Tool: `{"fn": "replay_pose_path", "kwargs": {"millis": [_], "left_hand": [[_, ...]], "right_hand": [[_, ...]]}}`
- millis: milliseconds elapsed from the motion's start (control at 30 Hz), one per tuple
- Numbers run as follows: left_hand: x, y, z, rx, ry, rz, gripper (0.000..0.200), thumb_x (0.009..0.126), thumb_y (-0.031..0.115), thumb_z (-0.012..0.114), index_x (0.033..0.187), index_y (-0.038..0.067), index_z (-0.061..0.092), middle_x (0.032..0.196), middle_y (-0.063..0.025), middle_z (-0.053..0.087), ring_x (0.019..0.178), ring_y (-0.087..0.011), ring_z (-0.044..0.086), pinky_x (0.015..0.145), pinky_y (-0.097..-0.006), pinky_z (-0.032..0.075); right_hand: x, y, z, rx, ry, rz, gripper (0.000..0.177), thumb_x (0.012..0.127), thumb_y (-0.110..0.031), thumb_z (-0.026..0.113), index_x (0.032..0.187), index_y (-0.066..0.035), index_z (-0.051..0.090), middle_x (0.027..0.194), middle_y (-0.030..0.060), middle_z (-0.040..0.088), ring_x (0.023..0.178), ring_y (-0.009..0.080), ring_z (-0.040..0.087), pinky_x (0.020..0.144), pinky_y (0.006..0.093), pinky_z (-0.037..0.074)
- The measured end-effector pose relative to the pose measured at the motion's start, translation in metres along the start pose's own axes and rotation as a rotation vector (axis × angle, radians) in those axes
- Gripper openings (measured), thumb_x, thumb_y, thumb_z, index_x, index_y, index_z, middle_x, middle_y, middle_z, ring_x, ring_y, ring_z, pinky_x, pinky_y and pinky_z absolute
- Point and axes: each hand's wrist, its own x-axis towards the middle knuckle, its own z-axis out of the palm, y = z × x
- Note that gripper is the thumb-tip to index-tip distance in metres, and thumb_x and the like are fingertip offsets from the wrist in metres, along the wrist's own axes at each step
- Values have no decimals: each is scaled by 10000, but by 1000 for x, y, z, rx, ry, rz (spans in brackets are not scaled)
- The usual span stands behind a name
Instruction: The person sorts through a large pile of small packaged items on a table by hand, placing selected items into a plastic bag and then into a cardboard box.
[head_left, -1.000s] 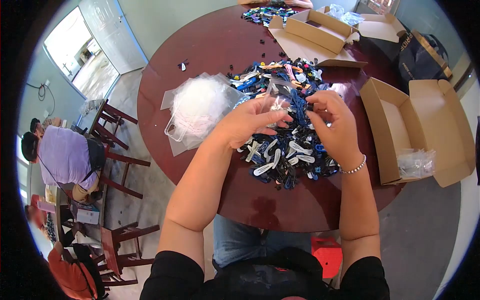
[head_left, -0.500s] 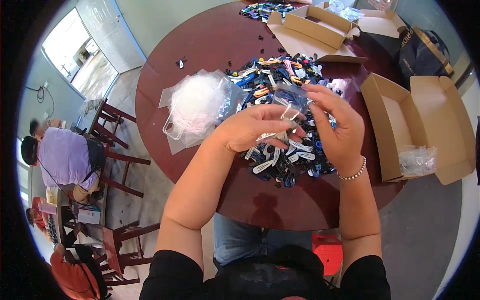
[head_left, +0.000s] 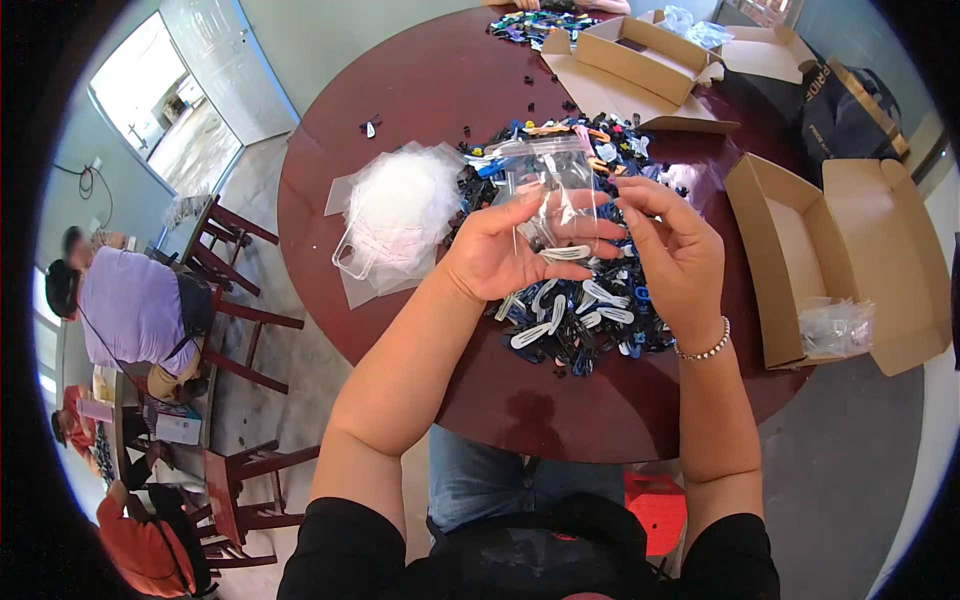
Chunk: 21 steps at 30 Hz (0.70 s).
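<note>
My left hand (head_left: 505, 240) holds a clear zip bag (head_left: 552, 180) over the pile of hair clips, its thumb on the near face and its fingers behind. A pale clip (head_left: 566, 253) shows at the bag's lower end, by the fingers; whether it is inside I cannot tell. My right hand (head_left: 675, 235), with a beaded bracelet at the wrist, is at the bag's right side, thumb and fingertips pinched together; what they hold is too small to name. Beneath both hands spreads the heap of dark, white and coloured clips (head_left: 590, 318). Left of it lies a stack of clear bags (head_left: 400, 205).
An open cardboard box (head_left: 790, 250) with clear bags inside stands at the right edge of the round table (head_left: 345, 110). Another box (head_left: 640, 60) and a second clip pile (head_left: 535, 28) are at the far side, near another person's hands. Other people sit at left.
The bag has been turned so its flat face and zip edge show above my left hand. My right fingertips have drawn together. Another person's hands have appeared at the far table edge.
</note>
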Motion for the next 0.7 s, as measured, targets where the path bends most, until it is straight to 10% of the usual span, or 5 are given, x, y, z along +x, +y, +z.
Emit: {"fn": "replay_pose_path", "kwargs": {"millis": [500,633,700], "left_hand": [[-5,2,13,440,177,-131,565,918,440,603,1321,48,545,1242,-141,620,1154,-229,580,967,-413,446],[-2,5,6,515,312,-107,646,885,494,611,1325,28,529,1249,-158,618,1171,-253,576,935,-405,469],[-3,7,4,495,344,-94,630,893,493,603,1314,29,535,1232,-153,629,1165,-249,581,931,-394,465]], "right_hand": [[2,-4,-5,-55,-105,176,377,855,4,644,1228,-32,598,1066,77,665,935,139,634,829,277,527],[6,4,-28,-425,-253,144,191,793,2,674,984,1,668,870,89,689,759,151,660,687,279,529],[7,5,-34,-606,-643,208,228,758,-21,694,985,-8,673,852,114,686,715,192,659,661,302,522]]}}
